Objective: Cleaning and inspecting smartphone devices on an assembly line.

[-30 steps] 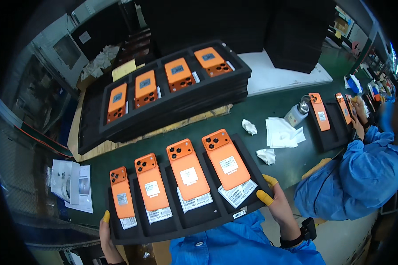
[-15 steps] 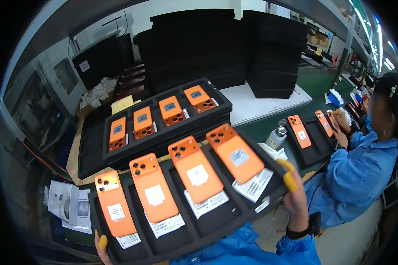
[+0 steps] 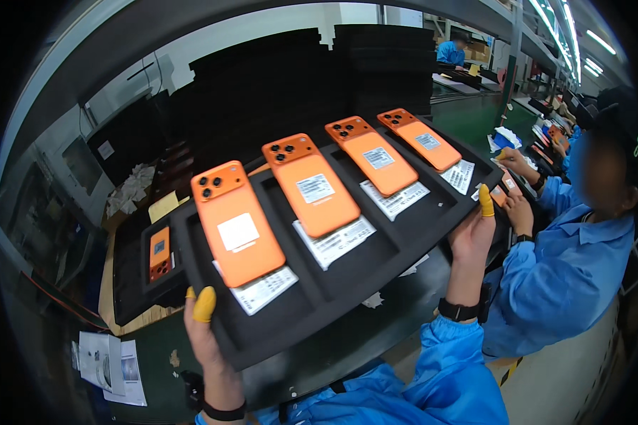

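Observation:
Both my hands hold up a black foam tray (image 3: 319,292), tilted with its right side higher. My left hand (image 3: 209,340), with yellow finger cots, grips its near left corner. At the right end my right hand (image 3: 471,241) holds the edge, its raised thumb in a yellow cot. Several orange phones lie back side up in the tray's slots, camera bumps toward the far side; the leftmost phone (image 3: 254,265) is closest to me. Each bears a white label, and a printed paper slip (image 3: 337,246) sticks out beneath each one.
Beyond the left end, another tray with an orange phone (image 3: 159,248) shows partly. Tall black foam stacks (image 3: 262,92) stand behind. A co-worker in a blue smock (image 3: 560,283) sits close on the right, hands on orange phones. Papers (image 3: 124,375) lie at the lower left.
The tray has been lifted and brought up, and now hides most of the tray of phones behind it. My left hand has come further into view, and my right hand has risen.

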Motion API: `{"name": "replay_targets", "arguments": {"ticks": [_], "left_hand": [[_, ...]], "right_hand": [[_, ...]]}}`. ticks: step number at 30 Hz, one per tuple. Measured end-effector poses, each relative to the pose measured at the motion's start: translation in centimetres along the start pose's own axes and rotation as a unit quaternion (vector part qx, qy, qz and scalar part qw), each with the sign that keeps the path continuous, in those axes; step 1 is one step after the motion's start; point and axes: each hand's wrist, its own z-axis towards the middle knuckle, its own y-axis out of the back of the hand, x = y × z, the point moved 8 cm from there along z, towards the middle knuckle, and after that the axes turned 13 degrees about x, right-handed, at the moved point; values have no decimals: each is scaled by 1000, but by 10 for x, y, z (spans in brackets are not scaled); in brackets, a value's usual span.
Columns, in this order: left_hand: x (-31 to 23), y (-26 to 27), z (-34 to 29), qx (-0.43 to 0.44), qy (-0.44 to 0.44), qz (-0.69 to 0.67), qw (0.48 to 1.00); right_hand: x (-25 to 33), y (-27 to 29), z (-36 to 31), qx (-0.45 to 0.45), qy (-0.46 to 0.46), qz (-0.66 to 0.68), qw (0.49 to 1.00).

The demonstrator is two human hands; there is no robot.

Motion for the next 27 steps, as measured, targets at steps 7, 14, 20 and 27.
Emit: {"name": "replay_targets", "arguments": {"ticks": [7, 14, 20, 27], "left_hand": [[61, -64, 11, 37, 33, -35, 998], [65, -75, 17, 27, 20, 1, 999], [69, -74, 18, 52, 32, -34, 998], [65, -85, 20, 53, 29, -50, 997]], "right_hand": [[59, 46, 3, -65, 77, -21, 995], [62, 65, -6, -186, 115, -90, 972], [58, 62, -6, -181, 95, -67, 976], [53, 29, -4, -142, 145, -233, 951]]}}
